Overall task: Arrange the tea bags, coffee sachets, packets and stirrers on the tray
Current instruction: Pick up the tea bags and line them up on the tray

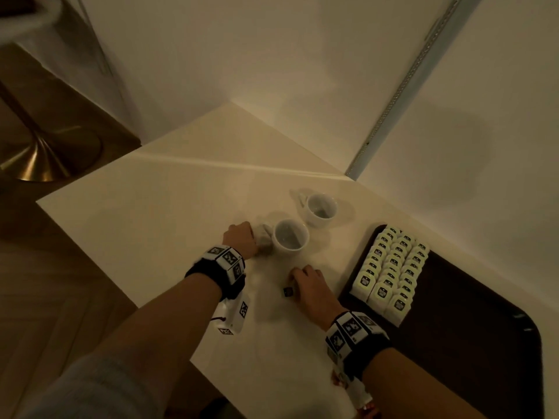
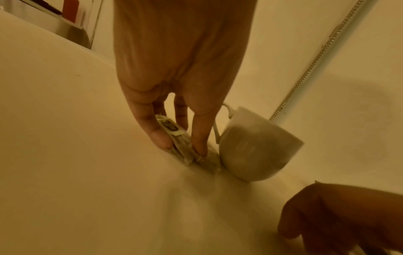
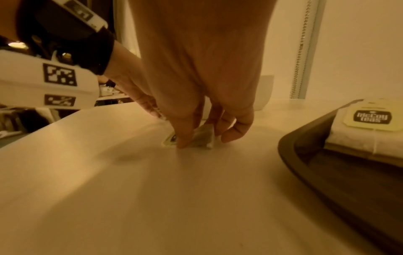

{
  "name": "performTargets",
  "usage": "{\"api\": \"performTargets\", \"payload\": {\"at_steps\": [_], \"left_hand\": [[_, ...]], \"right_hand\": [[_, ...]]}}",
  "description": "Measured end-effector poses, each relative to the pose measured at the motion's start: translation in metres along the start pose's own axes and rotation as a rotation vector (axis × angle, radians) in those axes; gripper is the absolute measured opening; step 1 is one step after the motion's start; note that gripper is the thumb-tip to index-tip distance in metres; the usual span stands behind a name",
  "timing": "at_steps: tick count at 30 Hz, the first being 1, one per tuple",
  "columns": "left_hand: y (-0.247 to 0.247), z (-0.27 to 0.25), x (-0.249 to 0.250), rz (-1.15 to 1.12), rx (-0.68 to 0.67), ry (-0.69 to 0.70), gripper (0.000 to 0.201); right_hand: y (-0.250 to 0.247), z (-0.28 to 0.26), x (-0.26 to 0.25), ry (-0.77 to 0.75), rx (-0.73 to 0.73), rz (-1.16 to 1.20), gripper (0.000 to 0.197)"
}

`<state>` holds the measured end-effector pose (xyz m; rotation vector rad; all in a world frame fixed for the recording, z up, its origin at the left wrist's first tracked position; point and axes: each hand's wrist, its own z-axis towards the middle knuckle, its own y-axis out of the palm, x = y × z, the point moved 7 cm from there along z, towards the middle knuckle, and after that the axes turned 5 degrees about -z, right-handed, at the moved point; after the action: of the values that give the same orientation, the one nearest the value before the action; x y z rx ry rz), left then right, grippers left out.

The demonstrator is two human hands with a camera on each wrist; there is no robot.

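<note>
A dark tray (image 1: 472, 322) lies at the table's right, with rows of white tea bags (image 1: 393, 267) packed in its far left corner. In the left wrist view my left hand (image 2: 181, 145) pinches a couple of loose tea bags (image 2: 174, 131) standing on the tabletop against the nearer white mug (image 2: 257, 146). My right hand (image 3: 205, 138) pinches another tea bag (image 3: 201, 137) on the table, left of the tray edge (image 3: 305, 155). That bag's dark tag (image 1: 287, 291) pokes out beside my fingers. In the head view both hands, left (image 1: 242, 237) and right (image 1: 305, 279), are knuckles up.
A second white mug (image 1: 320, 208) stands behind the first one (image 1: 290, 237), near the wall corner. The table's left edge drops to a wooden floor with a brass stand base (image 1: 45, 158). The tray's right half shows bare dark surface.
</note>
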<state>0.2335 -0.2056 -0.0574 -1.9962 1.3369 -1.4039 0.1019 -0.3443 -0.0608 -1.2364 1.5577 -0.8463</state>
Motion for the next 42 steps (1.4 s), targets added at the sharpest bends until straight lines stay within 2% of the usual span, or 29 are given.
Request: {"api": "performTargets", "payload": {"at_steps": [3, 7, 9, 12, 14, 16, 19, 21, 23, 26, 28, 30, 31, 33, 36, 39, 42], "left_hand": [[0.001, 0.000, -0.001, -0.095, -0.016, 0.005, 0.030], [-0.002, -0.004, -0.010, -0.113, -0.008, 0.013, 0.019], [-0.008, -0.008, -0.016, -0.161, -0.001, 0.025, 0.018], [-0.024, -0.020, -0.022, -0.417, 0.047, 0.038, 0.015], [-0.039, -0.030, -0.018, -0.605, 0.082, 0.074, 0.008], [-0.050, -0.045, -0.001, -0.756, 0.062, 0.129, 0.008], [-0.050, -0.074, 0.043, -1.043, -0.123, 0.172, 0.009], [-0.042, -0.094, 0.072, -1.267, -0.273, 0.171, 0.022], [-0.030, -0.109, 0.100, -1.425, -0.400, 0.157, 0.025], [-0.013, -0.131, 0.136, -1.549, -0.601, 0.139, 0.038], [-0.006, -0.145, 0.160, -1.574, -0.749, 0.218, 0.046], [-0.005, -0.156, 0.179, -1.605, -0.824, 0.278, 0.057], [-0.006, -0.159, 0.187, -1.587, -0.813, 0.284, 0.053], [-0.011, -0.160, 0.201, -1.464, -0.708, 0.340, 0.036], [-0.026, -0.161, 0.220, -1.188, -0.444, 0.539, 0.016], [-0.042, -0.166, 0.233, -1.059, -0.217, 0.719, 0.009], [-0.046, -0.170, 0.240, -0.961, -0.143, 0.828, 0.016]], "right_hand": [[0.002, 0.000, 0.005, 0.048, -0.120, -0.010, 0.033], [0.004, -0.002, 0.009, 0.025, -0.177, -0.050, 0.030], [-0.005, -0.004, 0.014, 0.043, -0.104, 0.124, 0.023], [-0.032, -0.012, 0.019, 0.104, -0.005, 0.538, 0.016], [-0.058, -0.020, 0.019, 0.078, 0.056, 0.754, 0.021], [-0.089, -0.029, 0.017, 0.029, 0.140, 0.855, 0.029], [-0.132, -0.047, 0.016, -0.020, 0.266, 0.863, 0.025], [-0.158, -0.058, 0.017, -0.037, 0.337, 0.828, 0.018], [-0.181, -0.070, 0.018, -0.076, 0.405, 0.775, 0.012], [-0.213, -0.090, 0.019, -0.139, 0.505, 0.689, 0.010], [-0.233, -0.103, 0.021, -0.152, 0.575, 0.599, 0.010], [-0.250, -0.115, 0.023, -0.168, 0.622, 0.538, 0.009], [-0.257, -0.120, 0.024, -0.173, 0.640, 0.524, 0.009], [-0.268, -0.129, 0.026, -0.182, 0.679, 0.498, 0.008], [-0.278, -0.140, 0.030, -0.195, 0.717, 0.470, 0.009], [-0.285, -0.148, 0.036, -0.191, 0.771, 0.466, 0.011], [-0.289, -0.152, 0.050, -0.141, 0.819, 0.509, 0.012]]}}
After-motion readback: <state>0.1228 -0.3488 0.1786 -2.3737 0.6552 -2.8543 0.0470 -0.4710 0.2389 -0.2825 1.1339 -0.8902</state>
